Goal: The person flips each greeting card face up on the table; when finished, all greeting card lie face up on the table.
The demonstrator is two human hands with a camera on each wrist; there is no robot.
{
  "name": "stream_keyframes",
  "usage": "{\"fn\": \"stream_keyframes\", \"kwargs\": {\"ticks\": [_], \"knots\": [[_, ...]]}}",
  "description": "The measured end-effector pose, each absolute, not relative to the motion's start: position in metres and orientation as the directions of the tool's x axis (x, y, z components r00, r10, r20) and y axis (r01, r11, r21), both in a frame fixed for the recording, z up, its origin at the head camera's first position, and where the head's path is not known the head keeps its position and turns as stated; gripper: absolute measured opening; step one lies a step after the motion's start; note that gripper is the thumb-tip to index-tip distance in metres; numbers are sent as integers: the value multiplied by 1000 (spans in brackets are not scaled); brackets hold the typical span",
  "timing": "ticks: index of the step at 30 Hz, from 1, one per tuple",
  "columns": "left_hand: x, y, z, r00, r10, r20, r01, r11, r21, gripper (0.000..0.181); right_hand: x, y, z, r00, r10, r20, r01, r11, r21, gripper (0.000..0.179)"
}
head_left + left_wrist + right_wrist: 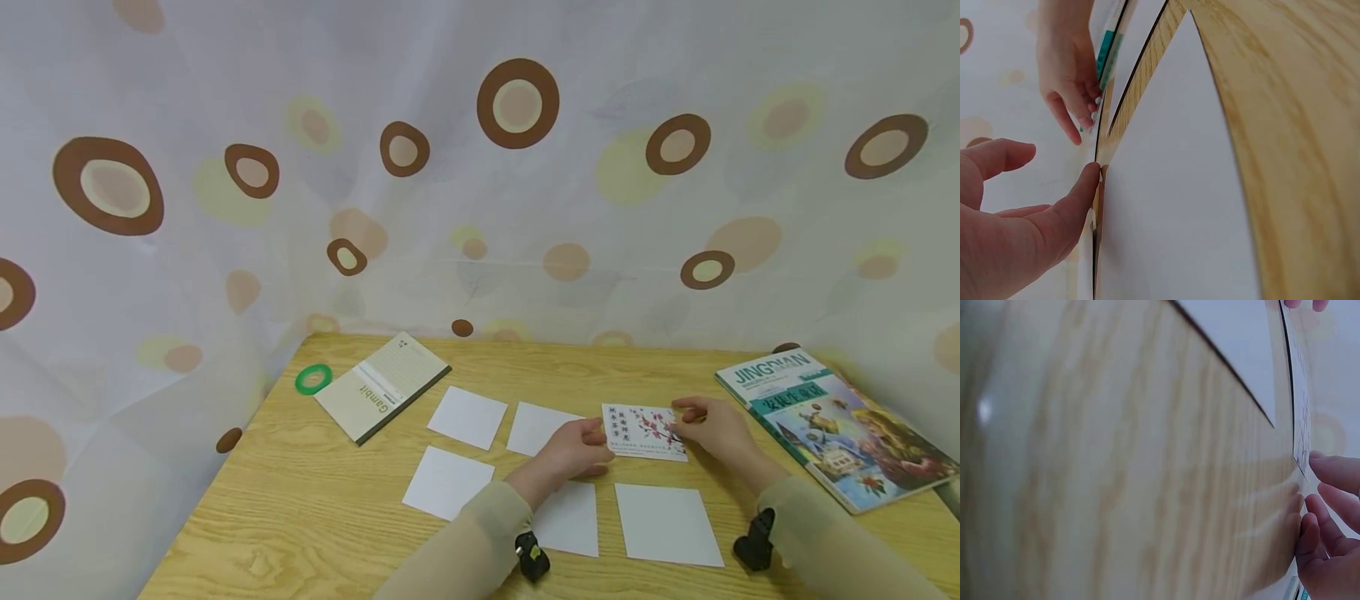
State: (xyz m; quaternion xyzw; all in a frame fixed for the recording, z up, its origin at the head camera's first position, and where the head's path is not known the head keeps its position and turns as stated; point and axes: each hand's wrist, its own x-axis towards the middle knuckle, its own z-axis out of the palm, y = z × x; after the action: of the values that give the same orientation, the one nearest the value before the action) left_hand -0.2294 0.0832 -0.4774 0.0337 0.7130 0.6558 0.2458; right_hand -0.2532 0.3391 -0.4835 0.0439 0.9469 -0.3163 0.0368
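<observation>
A printed card (633,433) with red blossoms and dark characters lies between the two hands, in the top row of cards. At its left edge are the fingertips of my left hand (568,454). In the left wrist view that hand's thumb (1082,190) and the finger opposite stand well apart, beside a blank white card (1166,175). My right hand (716,432) touches the printed card's right edge. Seen from the right wrist, its thumb (1335,470) is at the card's corner, with the other fingers extended close to the tabletop.
Several blank white cards (467,418) lie in two rows on the wooden table (300,508). A notebook (386,387) and a green tape roll (313,380) are at the back left. On the right is a colourful book (832,433). Patterned cloth (420,208) rises behind the table.
</observation>
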Motion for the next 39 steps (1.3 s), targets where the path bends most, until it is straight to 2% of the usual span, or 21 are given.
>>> {"fn": "stream_keyframes", "kwargs": {"ticks": [5,11,15,20,25,30,39], "knots": [[-228,81,-477,-870,398,-292,-239,178,955,68,-249,345,-484,-997,30,-77,71,797,-599,57],[-225,73,-471,-859,462,-222,-65,331,941,70,-243,351,-481,-997,-35,-64,13,782,-624,57],[-223,68,-467,-843,506,-181,76,446,892,72,-236,352,-481,-995,-95,-16,-63,772,-632,56],[-218,65,-462,-797,593,-116,336,595,730,76,-224,354,-475,-978,-199,66,-200,791,-578,57],[-211,65,-458,-731,676,-94,538,656,529,79,-210,357,-468,-960,-263,91,-268,787,-556,60],[-203,64,-456,-707,699,-107,618,685,385,81,-196,362,-466,-946,-307,105,-316,800,-509,65],[-192,61,-453,-675,727,-129,694,684,225,82,-173,364,-474,-873,-425,241,-487,799,-354,66]]}}
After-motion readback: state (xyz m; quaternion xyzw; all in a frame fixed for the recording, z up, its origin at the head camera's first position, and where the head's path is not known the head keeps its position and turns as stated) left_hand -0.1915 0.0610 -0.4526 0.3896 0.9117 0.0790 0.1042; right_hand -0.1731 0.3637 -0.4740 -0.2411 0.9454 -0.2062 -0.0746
